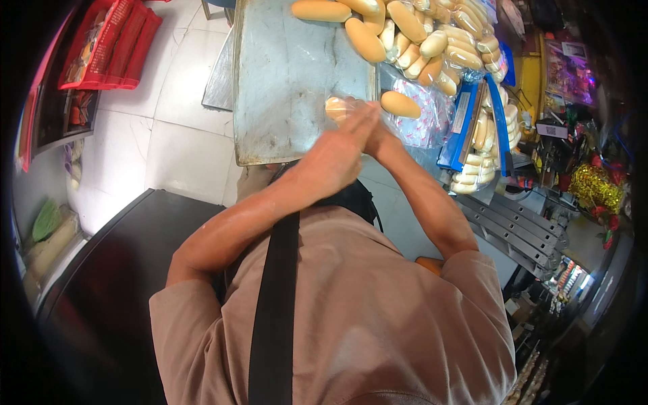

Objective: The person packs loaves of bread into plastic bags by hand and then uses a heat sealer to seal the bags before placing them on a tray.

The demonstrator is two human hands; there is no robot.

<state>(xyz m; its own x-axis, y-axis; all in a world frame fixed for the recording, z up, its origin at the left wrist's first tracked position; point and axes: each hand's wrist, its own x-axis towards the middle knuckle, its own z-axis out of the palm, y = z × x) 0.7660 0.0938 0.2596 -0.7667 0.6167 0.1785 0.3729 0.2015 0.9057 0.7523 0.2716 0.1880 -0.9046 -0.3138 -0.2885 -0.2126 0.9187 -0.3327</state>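
In front of me my left hand [334, 154] and my right hand [378, 137] meet above the near right corner of a worn metal tray [283, 96]. A bread roll [335, 108] in a clear plastic bag pokes out to the left of the fingers, and my right hand appears to grip it. The left hand's fingers lie stretched across the right hand and are blurred; their hold on the bag cannot be made out. Just right of my fingertips, a loose bread roll [401, 104] rests on plastic packaging with a pink pattern [428, 111].
Loose and bagged bread rolls [415, 38] are heaped at the far right, partly over the tray. A blue-edged holder [461, 124] stands beside more bagged rolls [476, 169]. Red plastic crates [114, 45] are at far left. A black surface [131, 283] lies at my left side.
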